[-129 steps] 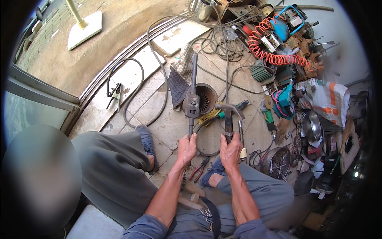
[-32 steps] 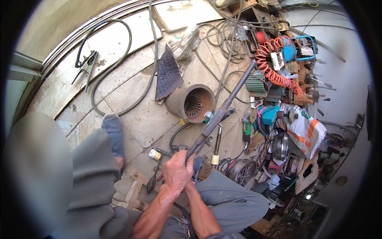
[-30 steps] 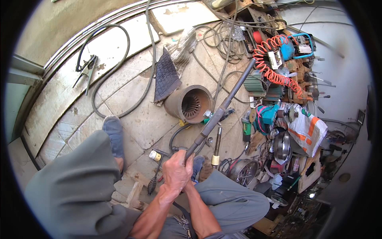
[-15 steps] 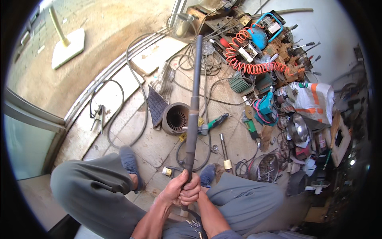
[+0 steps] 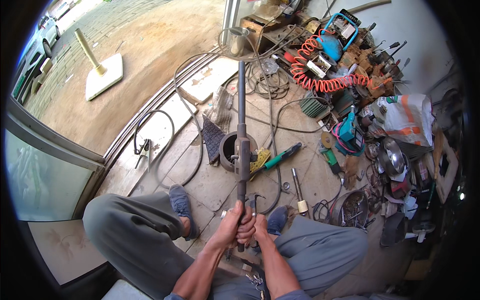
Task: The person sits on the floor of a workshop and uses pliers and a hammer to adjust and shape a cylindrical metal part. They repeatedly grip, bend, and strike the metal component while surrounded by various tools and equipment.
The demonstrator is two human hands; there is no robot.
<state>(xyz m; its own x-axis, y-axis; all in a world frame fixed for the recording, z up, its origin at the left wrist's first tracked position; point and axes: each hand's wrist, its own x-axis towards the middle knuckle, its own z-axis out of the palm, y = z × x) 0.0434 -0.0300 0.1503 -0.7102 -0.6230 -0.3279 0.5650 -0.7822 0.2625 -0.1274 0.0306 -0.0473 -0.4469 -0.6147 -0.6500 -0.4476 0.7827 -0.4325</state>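
Note:
A long stepped metal shaft (image 5: 241,120) stands up in front of me, its thick part in the middle. Wrapped around its lower end is my left hand (image 5: 231,226). Beside it, my right hand (image 5: 260,229) is closed; a small tool with a curved dark head (image 5: 255,201) sticks up from that fist, and its grip is hidden. Behind the shaft, a hollow round metal housing (image 5: 227,155) rests on the floor, partly covered. Next to it lie a yellow perforated piece (image 5: 260,159) and a green-handled tool (image 5: 283,157).
A green angle grinder (image 5: 329,156), a short rod with a pale end (image 5: 299,192) and a bowl of metal parts (image 5: 350,210) lie to the right. Cables (image 5: 200,150) loop over the tiles. Beyond, an orange coiled hose (image 5: 305,75) crosses piled machinery. A glass door (image 5: 50,170) stands left.
My right hand has left the shaft and moved right, with a small tool now showing above it. My left hand still holds the shaft. The view has shifted, and the shaft stands more upright.

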